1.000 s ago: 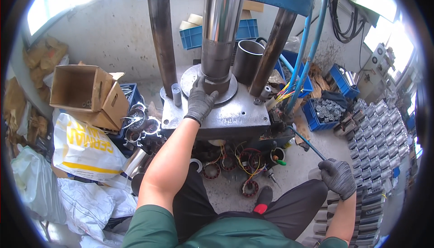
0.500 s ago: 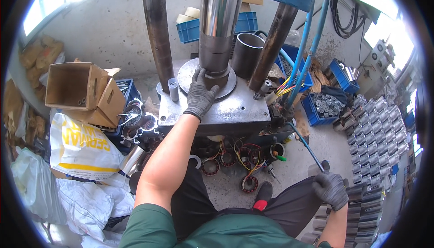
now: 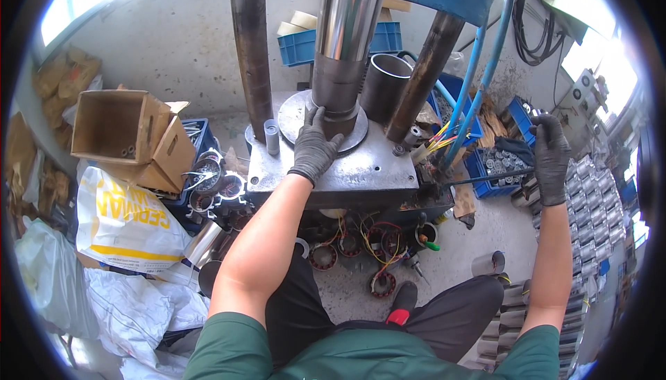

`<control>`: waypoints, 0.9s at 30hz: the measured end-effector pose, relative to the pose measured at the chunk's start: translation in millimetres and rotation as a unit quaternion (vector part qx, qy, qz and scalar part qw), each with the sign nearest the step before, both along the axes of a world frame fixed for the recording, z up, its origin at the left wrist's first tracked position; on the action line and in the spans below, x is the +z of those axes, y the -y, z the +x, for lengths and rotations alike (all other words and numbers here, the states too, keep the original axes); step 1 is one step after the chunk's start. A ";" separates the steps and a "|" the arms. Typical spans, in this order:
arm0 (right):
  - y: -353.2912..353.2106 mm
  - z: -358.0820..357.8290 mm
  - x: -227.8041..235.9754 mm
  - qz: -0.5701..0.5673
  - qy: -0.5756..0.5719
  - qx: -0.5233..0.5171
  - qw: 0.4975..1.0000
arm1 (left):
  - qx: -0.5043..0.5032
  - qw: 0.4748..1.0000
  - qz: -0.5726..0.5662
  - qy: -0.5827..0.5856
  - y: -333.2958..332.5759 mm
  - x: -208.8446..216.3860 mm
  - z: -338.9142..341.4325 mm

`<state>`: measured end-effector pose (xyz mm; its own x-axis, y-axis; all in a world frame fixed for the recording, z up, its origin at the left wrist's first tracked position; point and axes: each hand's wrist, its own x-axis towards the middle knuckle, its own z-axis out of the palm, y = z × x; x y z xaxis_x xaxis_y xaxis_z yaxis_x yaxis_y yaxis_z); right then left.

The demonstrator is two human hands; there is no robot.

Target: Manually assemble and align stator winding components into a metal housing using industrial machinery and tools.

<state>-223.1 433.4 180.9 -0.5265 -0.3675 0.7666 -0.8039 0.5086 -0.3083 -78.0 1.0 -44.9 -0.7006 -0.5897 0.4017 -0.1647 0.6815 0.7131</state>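
Note:
My left hand (image 3: 317,150), in a dark grey glove, lies at the front of a round metal plate (image 3: 291,118) on the press table. Its spread fingers touch the lower part of a grey metal cylinder (image 3: 336,87), which stands upright under the shiny press ram (image 3: 348,25). Far out to the right, my gloved right hand (image 3: 551,161) is raised with its fingers bent. The end of a long thin lever (image 3: 494,176) meets its palm side; how the fingers lie round it is partly hidden.
A wide dark tube (image 3: 387,78) stands behind the plate, a small grey cylinder (image 3: 271,136) left of it. Wound stator rings (image 3: 323,256) lie below the table. Cardboard boxes (image 3: 114,127) are at left; at right are blue bins (image 3: 485,189) and stacked metal sleeves (image 3: 593,206).
My right hand has moved up and away from beside my knee, and the lever has swung up with it. My left hand stays against the cylinder; the view has shifted slightly.

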 end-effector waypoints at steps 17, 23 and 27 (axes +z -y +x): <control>-84.6 181.4 -99.9 0.441 0.307 -0.037 0.843 | 0.006 1.000 -0.023 0.010 -1.9 4.7 5.2; -69.5 167.3 -75.9 0.350 0.270 -0.027 0.896 | -0.014 1.000 -0.007 0.022 0.3 4.1 6.5; -73.5 168.1 -79.7 0.353 0.269 -0.014 0.896 | -0.025 1.000 0.002 0.006 6.2 -4.0 4.2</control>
<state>-55.0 506.9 101.2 -0.7673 -0.6410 -0.0191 -0.6187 0.7478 -0.2408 -73.8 -5.3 -48.9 -0.7336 -0.5565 0.3900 -0.1400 0.6854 0.7146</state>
